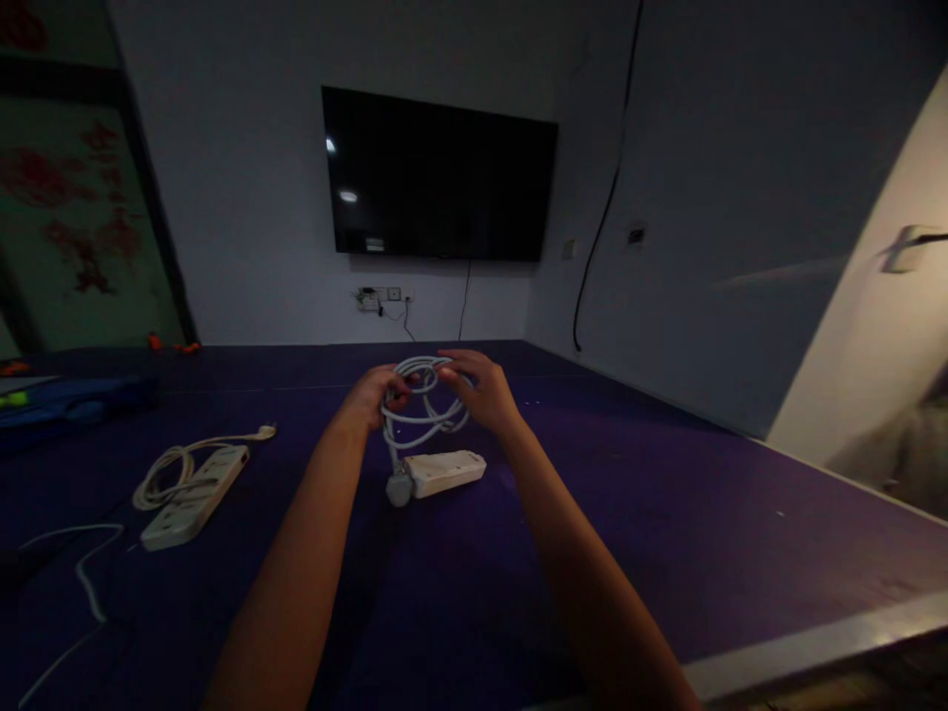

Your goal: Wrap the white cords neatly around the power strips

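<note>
Both my hands are up over a dark purple floor mat (pixel 667 513), gripping a coiled white cable (pixel 426 413). My left hand (pixel 374 395) is closed on the left side of the coil. My right hand (pixel 481 387) pinches its top right. The cable hangs down to a white power strip (pixel 446 472) that lies on the mat, with its plug (pixel 398 488) beside the strip's left end.
A second white power strip (pixel 194 497) with a bundled cord lies to the left. A thin white wire (pixel 81 573) trails at the lower left. A black TV (pixel 440 178) hangs on the far wall above a wall socket (pixel 381 295). Blue objects (pixel 66 400) sit far left.
</note>
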The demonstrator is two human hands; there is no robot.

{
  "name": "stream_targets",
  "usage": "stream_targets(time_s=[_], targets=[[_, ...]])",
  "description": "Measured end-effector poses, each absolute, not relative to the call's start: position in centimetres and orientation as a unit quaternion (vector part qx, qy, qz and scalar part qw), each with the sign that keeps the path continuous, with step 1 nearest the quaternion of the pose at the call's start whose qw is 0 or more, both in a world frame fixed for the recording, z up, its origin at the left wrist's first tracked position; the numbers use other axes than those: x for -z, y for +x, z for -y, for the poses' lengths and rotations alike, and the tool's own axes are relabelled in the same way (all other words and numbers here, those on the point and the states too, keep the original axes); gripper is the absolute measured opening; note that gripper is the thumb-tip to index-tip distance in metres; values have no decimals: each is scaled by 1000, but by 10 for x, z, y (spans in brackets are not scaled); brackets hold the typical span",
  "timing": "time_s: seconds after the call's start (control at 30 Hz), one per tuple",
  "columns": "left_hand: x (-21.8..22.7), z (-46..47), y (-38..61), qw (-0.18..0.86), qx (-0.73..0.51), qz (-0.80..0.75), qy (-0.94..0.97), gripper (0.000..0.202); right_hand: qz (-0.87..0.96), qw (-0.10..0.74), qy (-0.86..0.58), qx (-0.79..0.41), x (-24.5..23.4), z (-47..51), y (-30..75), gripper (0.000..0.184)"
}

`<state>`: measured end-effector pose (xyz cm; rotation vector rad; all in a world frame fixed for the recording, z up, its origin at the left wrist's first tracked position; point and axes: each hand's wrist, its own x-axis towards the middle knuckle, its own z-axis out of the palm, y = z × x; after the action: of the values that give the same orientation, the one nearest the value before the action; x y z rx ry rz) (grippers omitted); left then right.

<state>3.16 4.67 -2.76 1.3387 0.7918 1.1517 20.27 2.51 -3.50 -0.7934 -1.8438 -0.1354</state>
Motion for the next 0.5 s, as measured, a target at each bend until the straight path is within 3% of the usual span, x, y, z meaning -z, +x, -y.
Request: stream_targets(time_s=[0.13,0.23,0.33,0.5], targets=[[27,-42,38,571,-489,-336,568,21,768,481,-381,182,33,-17,198,20],[27,-38,42,557,-491,-345,574,21,770,453,-396,211,33,-15,194,13],[26,-36,44,540,-493,-363,577,20,768,473,-380,204,35,-19,194,6],[30,-42,45,534,-542,-365,536,19,755,529,-335,194,40,-26,192,9]])
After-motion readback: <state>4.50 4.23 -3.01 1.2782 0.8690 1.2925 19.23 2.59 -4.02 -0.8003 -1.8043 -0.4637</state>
